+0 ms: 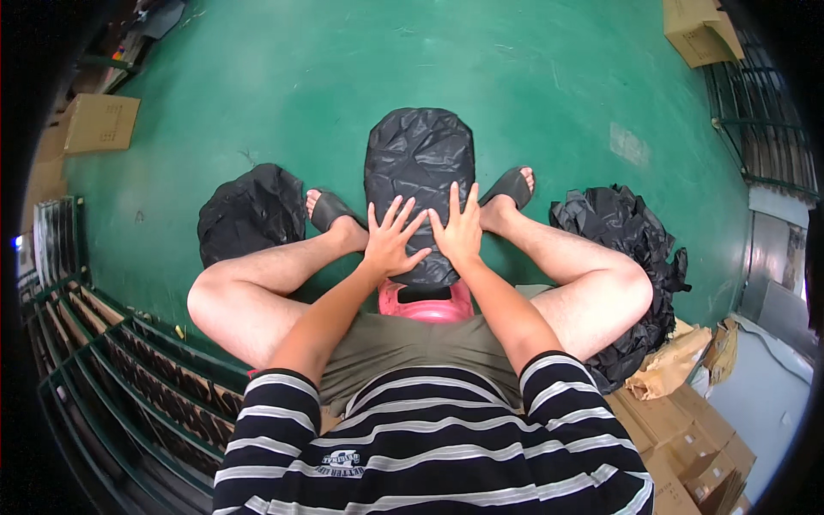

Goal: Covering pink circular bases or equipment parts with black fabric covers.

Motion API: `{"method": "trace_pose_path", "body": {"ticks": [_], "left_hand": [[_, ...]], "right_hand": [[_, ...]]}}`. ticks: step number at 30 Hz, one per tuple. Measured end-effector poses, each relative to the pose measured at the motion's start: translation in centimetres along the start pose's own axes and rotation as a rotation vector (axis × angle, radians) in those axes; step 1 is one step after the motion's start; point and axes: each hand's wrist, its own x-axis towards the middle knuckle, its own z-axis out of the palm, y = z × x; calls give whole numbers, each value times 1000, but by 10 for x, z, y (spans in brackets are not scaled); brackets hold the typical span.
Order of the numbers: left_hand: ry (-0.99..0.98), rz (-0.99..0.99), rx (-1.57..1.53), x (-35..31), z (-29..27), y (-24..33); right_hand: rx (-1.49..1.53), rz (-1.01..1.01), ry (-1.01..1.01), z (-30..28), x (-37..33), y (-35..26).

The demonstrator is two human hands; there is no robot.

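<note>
An oblong black cover, crinkled and round at the ends, lies between the person's sandalled feet, its near end against a pink plastic stool. Both hands rest palm-down on its near half with fingers splayed wide, gripping nothing: the left hand toward its left edge, the right hand along its right edge. The step in hand looks like pressing or smoothing this cover flat; more of that would call for both palms sliding outward over the creases, while lifting it would need the fingers curled under its rim. Whether anything is packed inside it cannot be told. To the left of the cover, past the left foot, sits a smaller rumpled black heap; to its right, beyond the right foot, a larger loose black pile spreads, partly behind the knee. Of the containers, a cardboard box stands well off to the cover's far left, and another carton with a flap jutting out is at its far right; more cardboard boxes lie to its near right, below crumpled brown paper. Their contents are hidden.
</note>
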Motion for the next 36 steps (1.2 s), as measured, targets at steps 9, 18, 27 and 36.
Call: {"method": "trace_pose_path", "body": {"ticks": [9, 18, 27, 36], "left_hand": [[157, -237, 80, 41, 11, -6], [144, -241, 106, 39, 15, -11], [173, -234, 104, 36, 18, -7], [23, -236, 318, 45, 19, -6]], "right_hand": [[43, -50, 67, 4, -4, 3], [-139, -65, -246, -37, -46, 6], [-145, -248, -225, -14, -34, -1], [-304, -108, -727, -64, -7, -36]]}}
